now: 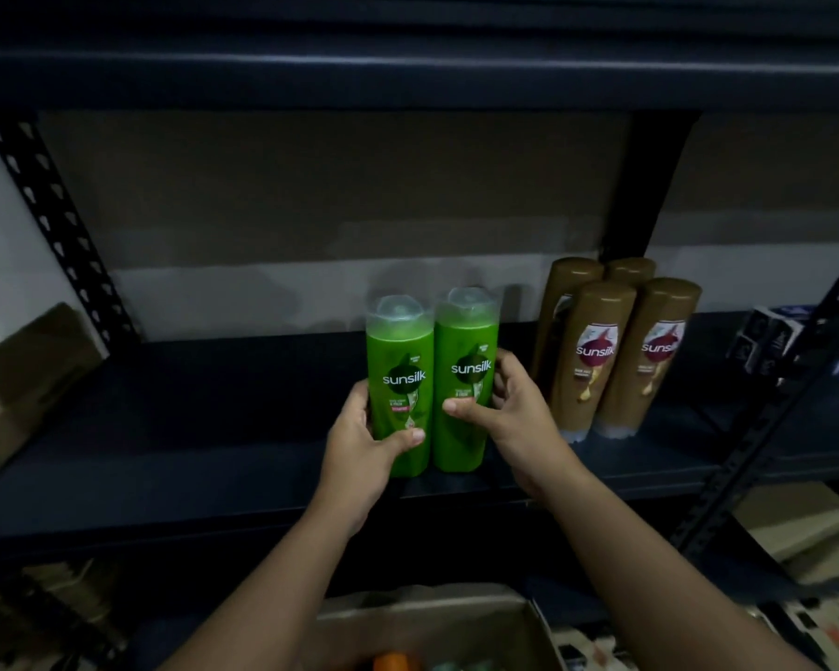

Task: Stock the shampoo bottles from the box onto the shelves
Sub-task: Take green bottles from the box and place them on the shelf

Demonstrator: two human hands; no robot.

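Sitting nearest, at the bottom edge: cardboard box, cut off by the frame, with only an orange cap and a greenish shape showing inside, too little to identify. Reaching up from either side of it, two bare forearms. Gripping the left green bottle: left hand, thumb lying across the lower label, fingers wrapping behind and hidden. Pinching the right green bottle: right hand, thumb pressing the front, fingers curling round the far side, fingertips out of sight. Standing upright and touching side by side on the dark shelf, both green bottles, translucent caps up, small print under the "sunsilk" logo blurring beyond reading. Standing just to the right, apart from the hands: four brown bottles, caps down, two in front partly covering the two behind. Showing farther right, beyond a slotted upright and cropped by the frame edge: blue-and-white packs, hard to make out. Lying in deep shadow above: upper shelf.
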